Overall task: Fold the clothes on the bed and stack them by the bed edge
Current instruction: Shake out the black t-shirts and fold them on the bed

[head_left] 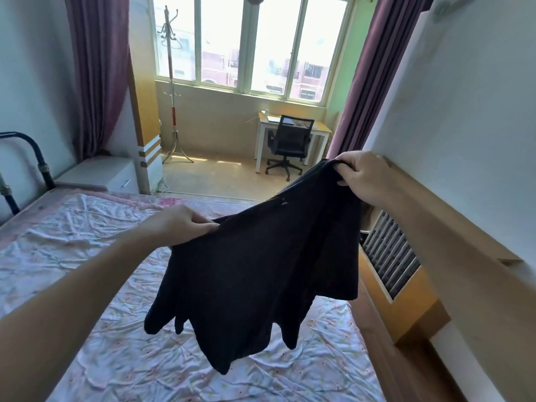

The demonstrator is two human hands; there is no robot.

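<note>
Office chair (pixel 288 143) at white desk (pixel 320 129)

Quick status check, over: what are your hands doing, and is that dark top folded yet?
Left hand and right hand each pinch the dark navy knit top by its upper edge. Top hangs unfolded above the floral bed sheet. Nothing in the way.

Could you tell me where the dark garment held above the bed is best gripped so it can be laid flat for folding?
Grip the dark garment along its top edge, from above at both ends, as the left hand and right hand do now. It hangs free above the bed, so the weight pulls it flat.
</note>
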